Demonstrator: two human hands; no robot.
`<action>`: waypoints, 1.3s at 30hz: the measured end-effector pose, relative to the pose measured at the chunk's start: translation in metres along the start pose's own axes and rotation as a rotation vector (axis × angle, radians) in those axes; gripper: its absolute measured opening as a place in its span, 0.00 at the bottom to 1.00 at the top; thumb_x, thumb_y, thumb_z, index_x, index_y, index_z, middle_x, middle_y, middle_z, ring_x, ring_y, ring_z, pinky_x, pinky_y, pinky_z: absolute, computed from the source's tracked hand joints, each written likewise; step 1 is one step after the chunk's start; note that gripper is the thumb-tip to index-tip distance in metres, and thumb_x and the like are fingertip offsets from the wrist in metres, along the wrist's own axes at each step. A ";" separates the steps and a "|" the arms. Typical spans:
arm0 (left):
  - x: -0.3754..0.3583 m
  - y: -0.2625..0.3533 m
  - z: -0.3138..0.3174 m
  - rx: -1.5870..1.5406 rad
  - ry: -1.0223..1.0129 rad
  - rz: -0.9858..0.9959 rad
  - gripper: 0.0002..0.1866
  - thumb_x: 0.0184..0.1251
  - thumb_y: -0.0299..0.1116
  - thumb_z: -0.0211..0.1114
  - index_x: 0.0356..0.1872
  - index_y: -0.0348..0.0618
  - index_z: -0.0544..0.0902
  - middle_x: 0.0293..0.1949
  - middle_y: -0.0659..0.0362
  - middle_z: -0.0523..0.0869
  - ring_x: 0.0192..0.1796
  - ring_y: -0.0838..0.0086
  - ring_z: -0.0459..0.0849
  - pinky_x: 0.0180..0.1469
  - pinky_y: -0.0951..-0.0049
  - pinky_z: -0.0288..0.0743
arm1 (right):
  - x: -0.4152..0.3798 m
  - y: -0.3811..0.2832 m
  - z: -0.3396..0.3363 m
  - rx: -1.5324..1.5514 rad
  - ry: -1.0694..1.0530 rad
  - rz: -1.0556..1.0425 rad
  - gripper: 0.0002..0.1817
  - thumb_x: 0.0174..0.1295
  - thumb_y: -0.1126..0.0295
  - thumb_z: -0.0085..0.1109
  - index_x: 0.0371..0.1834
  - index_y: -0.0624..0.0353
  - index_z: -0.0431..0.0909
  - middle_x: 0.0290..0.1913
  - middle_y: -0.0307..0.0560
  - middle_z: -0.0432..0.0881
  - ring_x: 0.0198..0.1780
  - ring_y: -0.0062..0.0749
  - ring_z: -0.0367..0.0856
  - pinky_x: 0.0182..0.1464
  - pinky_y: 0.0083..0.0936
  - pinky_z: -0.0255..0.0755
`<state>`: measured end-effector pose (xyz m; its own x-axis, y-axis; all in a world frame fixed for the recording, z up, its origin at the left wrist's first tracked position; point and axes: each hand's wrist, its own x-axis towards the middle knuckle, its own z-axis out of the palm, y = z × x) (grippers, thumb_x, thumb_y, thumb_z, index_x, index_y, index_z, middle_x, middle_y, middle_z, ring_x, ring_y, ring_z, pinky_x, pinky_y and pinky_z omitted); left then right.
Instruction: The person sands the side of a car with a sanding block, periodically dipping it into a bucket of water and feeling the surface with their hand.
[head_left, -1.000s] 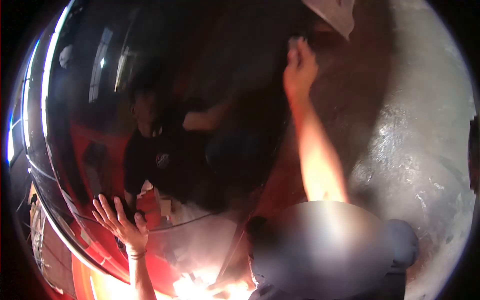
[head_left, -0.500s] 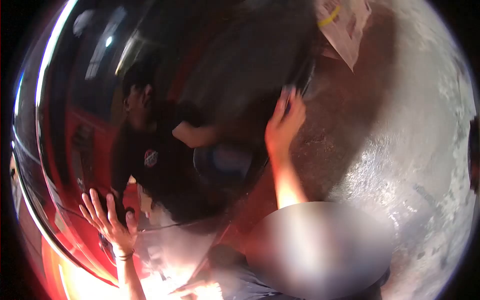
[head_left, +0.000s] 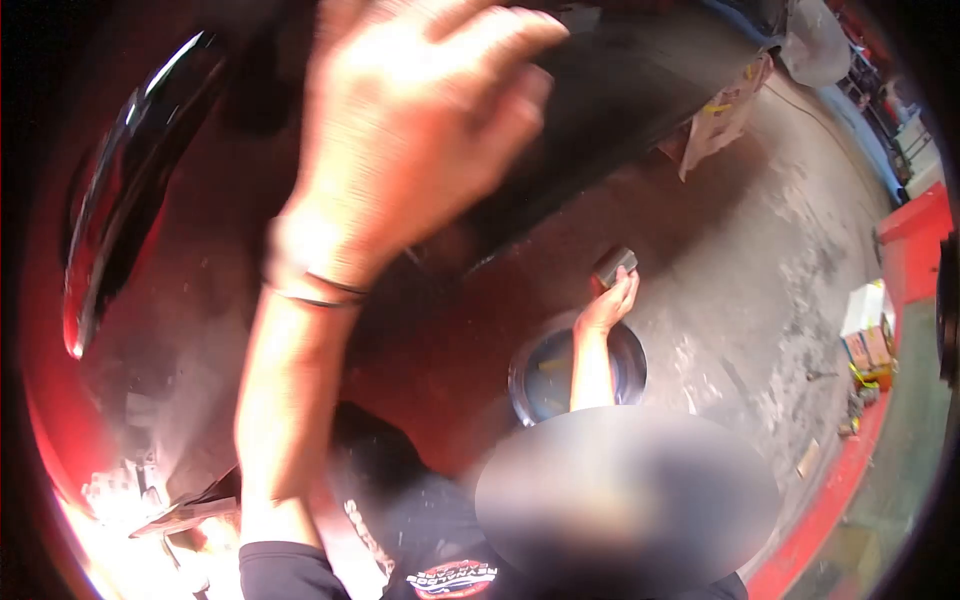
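Observation:
Close to the camera, my left hand (head_left: 420, 130) is raised before the dark car panel (head_left: 620, 80), blurred and partly cut off at the top. Its visible fingers are bent loosely and apart, with nothing seen in them. A dark band circles that wrist. Lower right, my right hand (head_left: 610, 305) grips a small grey block (head_left: 617, 264) at its fingertips. The block is off the panel, just beyond a dark round basin (head_left: 641, 365) on the floor. My right forearm crosses over the basin, which seems to hold liquid.
Printed paper with yellow tape (head_left: 720, 120) hangs at the panel's far end. A red-edged ledge (head_left: 850, 490) runs along the right, with a white and orange box (head_left: 868, 325) beside it. A glossy black curved part (head_left: 135, 190) is at the left. A bright light glares lower left.
My left hand has left the glossy panel and risen close to the camera. My right hand has moved off the panel edge towards the basin, the block now visible. The view has shifted right.

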<state>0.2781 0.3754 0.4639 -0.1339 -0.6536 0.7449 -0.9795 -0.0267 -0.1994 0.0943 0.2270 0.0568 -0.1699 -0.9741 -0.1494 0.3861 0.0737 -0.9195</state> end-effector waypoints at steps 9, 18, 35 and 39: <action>-0.327 0.142 0.153 -0.810 -0.746 0.152 0.28 0.70 0.57 0.79 0.56 0.41 0.95 0.58 0.49 0.94 0.79 0.46 0.81 0.93 0.32 0.51 | -0.050 -0.030 -0.090 -0.142 -0.056 0.102 0.19 0.82 0.55 0.61 0.67 0.50 0.86 0.58 0.37 0.88 0.53 0.27 0.86 0.48 0.30 0.82; -0.310 0.231 0.177 -0.964 -1.270 -0.178 0.34 0.82 0.65 0.65 0.38 0.41 0.98 0.41 0.43 0.98 0.52 0.45 0.97 0.66 0.48 0.86 | 0.012 -0.076 -0.048 0.341 -0.143 0.280 0.28 0.80 0.49 0.58 0.73 0.58 0.77 0.65 0.56 0.83 0.60 0.46 0.84 0.58 0.44 0.82; -0.163 0.098 0.083 -0.531 -0.722 -0.143 0.09 0.79 0.35 0.73 0.41 0.39 0.88 0.38 0.42 0.88 0.40 0.42 0.89 0.43 0.46 0.82 | -0.114 -0.018 -0.002 0.365 -0.043 0.155 0.16 0.88 0.57 0.64 0.67 0.54 0.78 0.55 0.40 0.83 0.54 0.24 0.81 0.59 0.31 0.81; -0.059 0.035 -0.022 0.147 -0.608 0.440 0.06 0.76 0.23 0.75 0.49 0.38 0.93 0.55 0.52 0.95 0.66 0.54 0.91 0.69 0.55 0.83 | -0.194 0.017 0.093 0.133 -0.071 -0.105 0.28 0.86 0.58 0.66 0.81 0.61 0.78 0.78 0.61 0.78 0.78 0.48 0.77 0.80 0.44 0.69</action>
<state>0.2488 0.4295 0.4269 -0.3589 -0.9275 0.1041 -0.8194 0.2597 -0.5109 0.2184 0.3975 0.1043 -0.1527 -0.9880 -0.0251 0.4871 -0.0531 -0.8717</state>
